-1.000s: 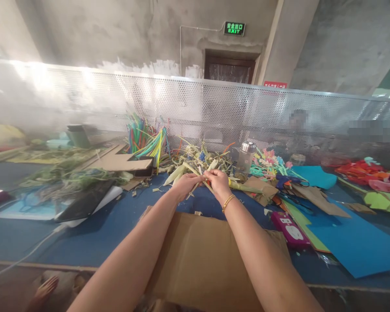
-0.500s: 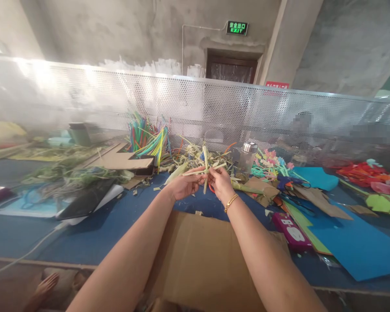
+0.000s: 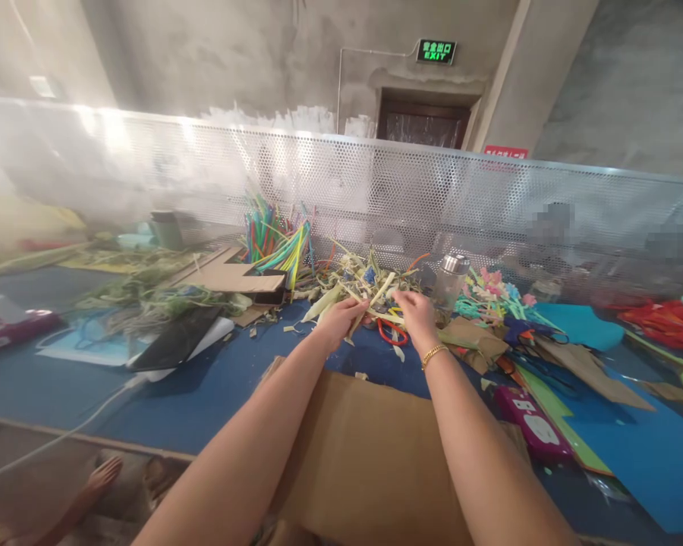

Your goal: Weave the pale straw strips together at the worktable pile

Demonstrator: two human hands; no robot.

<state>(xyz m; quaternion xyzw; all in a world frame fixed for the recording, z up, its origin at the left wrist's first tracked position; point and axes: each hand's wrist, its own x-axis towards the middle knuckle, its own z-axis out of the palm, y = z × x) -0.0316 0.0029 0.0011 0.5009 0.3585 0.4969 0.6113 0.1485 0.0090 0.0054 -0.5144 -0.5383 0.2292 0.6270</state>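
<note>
My left hand (image 3: 341,320) pinches crossed pale strips (image 3: 382,290) that look like dried corn husk. The strips fan out from its fingertips, one angled up and others pointing sideways and down. My right hand (image 3: 418,315), with a gold chain bracelet (image 3: 434,353) at the wrist, is to the right of the strips. Its thumb and finger are drawn together near a strip end, but what they hold is unclear. Between and below the hands, red-orange scissor handles (image 3: 391,334) lie on the blue table (image 3: 296,356). Behind them is a heap of husk scraps (image 3: 347,274).
A cardboard sheet (image 3: 369,455) lies under my forearms. Coloured pipe cleaners (image 3: 276,239) stand behind, left of a clear bottle (image 3: 452,282). Paper flowers (image 3: 492,292), blue card (image 3: 649,455) and a purple box (image 3: 532,425) are at right. A perforated metal screen (image 3: 319,167) closes the back.
My hands have moved apart. My right hand has come off the crossing of the strips and shifted right, while my left hand keeps them. The camera view has turned slightly left.
</note>
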